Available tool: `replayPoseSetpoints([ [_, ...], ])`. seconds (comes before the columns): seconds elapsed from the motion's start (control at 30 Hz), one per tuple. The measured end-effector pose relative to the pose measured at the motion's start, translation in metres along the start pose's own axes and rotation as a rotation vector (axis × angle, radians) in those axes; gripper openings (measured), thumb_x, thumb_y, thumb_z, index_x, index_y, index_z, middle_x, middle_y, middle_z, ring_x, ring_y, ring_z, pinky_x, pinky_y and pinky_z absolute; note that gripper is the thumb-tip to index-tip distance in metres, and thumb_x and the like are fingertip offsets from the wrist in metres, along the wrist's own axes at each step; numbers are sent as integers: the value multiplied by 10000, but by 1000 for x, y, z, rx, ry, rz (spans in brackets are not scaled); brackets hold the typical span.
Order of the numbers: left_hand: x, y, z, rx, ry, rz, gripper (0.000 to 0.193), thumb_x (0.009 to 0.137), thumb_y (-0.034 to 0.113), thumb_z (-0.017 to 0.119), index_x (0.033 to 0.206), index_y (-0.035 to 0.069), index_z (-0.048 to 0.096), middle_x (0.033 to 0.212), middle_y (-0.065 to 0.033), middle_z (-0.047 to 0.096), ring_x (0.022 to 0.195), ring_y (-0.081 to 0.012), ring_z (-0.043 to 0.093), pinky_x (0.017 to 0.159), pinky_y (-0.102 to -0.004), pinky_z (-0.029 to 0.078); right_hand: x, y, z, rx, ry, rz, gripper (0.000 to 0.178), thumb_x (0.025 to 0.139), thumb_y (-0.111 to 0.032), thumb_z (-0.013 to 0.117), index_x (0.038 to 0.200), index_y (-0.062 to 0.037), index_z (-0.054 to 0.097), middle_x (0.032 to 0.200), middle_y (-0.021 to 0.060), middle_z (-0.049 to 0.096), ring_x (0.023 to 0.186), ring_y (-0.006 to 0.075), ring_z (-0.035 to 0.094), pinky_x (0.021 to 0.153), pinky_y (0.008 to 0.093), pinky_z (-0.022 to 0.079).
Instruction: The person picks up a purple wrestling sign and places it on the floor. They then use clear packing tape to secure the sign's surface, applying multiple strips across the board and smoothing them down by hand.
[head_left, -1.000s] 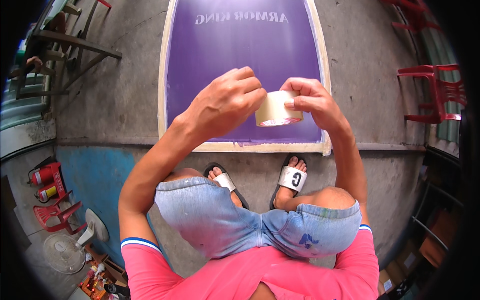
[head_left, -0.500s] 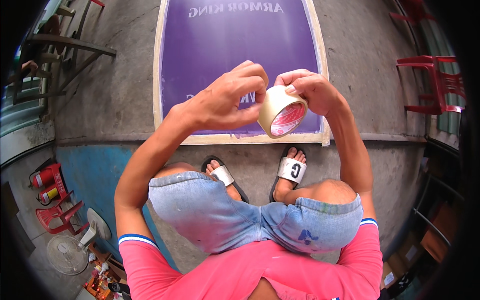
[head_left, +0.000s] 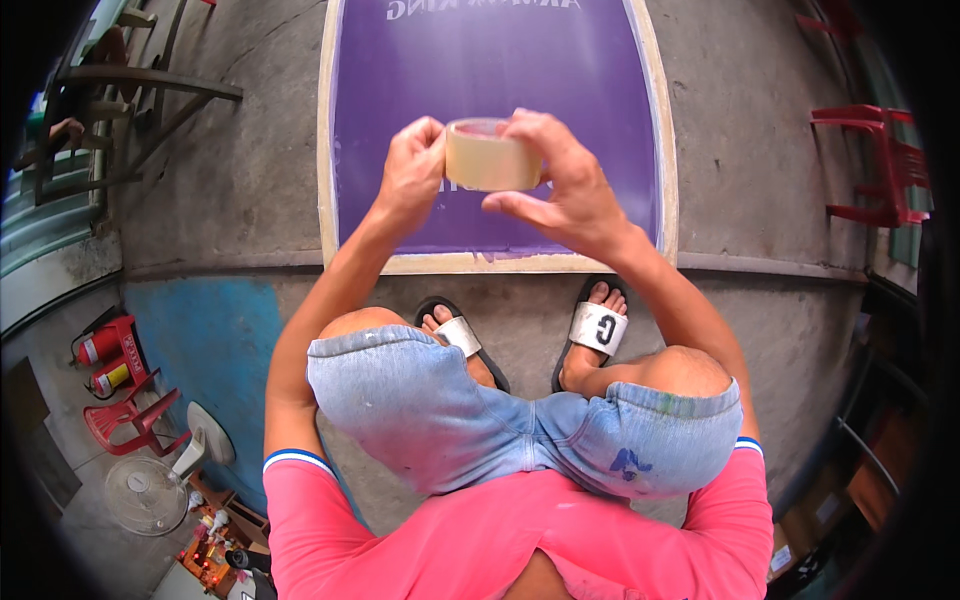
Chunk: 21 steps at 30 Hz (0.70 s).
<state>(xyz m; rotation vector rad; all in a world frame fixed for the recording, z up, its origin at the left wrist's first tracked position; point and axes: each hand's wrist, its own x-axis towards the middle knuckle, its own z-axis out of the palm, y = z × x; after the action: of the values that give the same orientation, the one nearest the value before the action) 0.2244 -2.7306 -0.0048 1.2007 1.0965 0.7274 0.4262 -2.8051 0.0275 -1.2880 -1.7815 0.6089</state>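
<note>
A roll of clear, yellowish packing tape (head_left: 492,163) is held up between my hands, over the near part of a purple screen in a pale wooden frame (head_left: 500,264). Its outer side faces me and its open core tilts upward; motion blurs it a little. My left hand (head_left: 411,177) is closed at the roll's left side, fingertips against its edge. From the right, my right hand (head_left: 572,188) curls its fingers over the rim, while the thumb stretches out just beneath the roll. Whether a tape end is lifted I cannot tell.
My sandalled feet (head_left: 598,322) are near the frame's near edge. A red plastic chair (head_left: 872,165) stands at far right, a dark metal stand (head_left: 150,82) at far left. Lower left hold fire extinguishers (head_left: 100,347), another red chair (head_left: 130,418) and a fan (head_left: 147,495).
The roll has turned from showing its printed core to showing its outer side, and has moved left and away. My left hand has closed against its left side; my right thumb has come off it.
</note>
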Motion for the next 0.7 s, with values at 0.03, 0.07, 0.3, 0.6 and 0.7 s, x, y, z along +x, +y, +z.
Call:
replayPoseSetpoints([
  [0.03, -9, -30, -13, 71, 38, 14, 243, 986, 145, 598, 775, 30, 557, 700, 17, 555, 641, -50, 492, 545, -245, 405, -4, -4, 4, -46, -109, 67, 581, 719, -393, 850, 1089, -25, 594, 1064, 183, 625, 1095, 334, 600, 833, 421, 539],
  [0.07, -15, -51, -21, 140, 74, 32, 234, 977, 124, 606, 768, 35, 548, 701, 3, 575, 638, -57, 513, 551, -249, 414, -11, -9, 6, -96, -217, 130, 554, 703, -385, 859, 1019, -14, 596, 1010, 161, 619, 1017, 313, 618, 740, 398, 553],
  [0.3, -53, -87, -15, -237, 312, 93, 342, 947, 32, 641, 1228, -27, 454, 839, -88, 669, 749, -180, 670, 747, -318, 583, -60, 9, 35, -311, -279, 44, 474, 682, -351, 830, 925, -26, 583, 845, 90, 605, 917, 274, 573, 802, 416, 410],
  [0.6, -72, -119, -10, -580, 362, -232, 209, 898, 19, 702, 1093, -25, 641, 943, -82, 654, 886, -172, 645, 823, -335, 569, -73, 15, 52, -264, -327, -111, 490, 597, -246, 877, 917, -54, 561, 876, 89, 606, 955, 283, 599, 888, 442, 419],
  [0.7, -80, -131, -15, -716, 399, -332, 115, 879, 19, 721, 972, 27, 654, 991, -91, 667, 895, -198, 651, 839, -359, 564, -73, 14, 56, -222, -346, -133, 536, 572, -288, 896, 909, -41, 561, 840, 96, 584, 890, 283, 604, 923, 454, 427],
])
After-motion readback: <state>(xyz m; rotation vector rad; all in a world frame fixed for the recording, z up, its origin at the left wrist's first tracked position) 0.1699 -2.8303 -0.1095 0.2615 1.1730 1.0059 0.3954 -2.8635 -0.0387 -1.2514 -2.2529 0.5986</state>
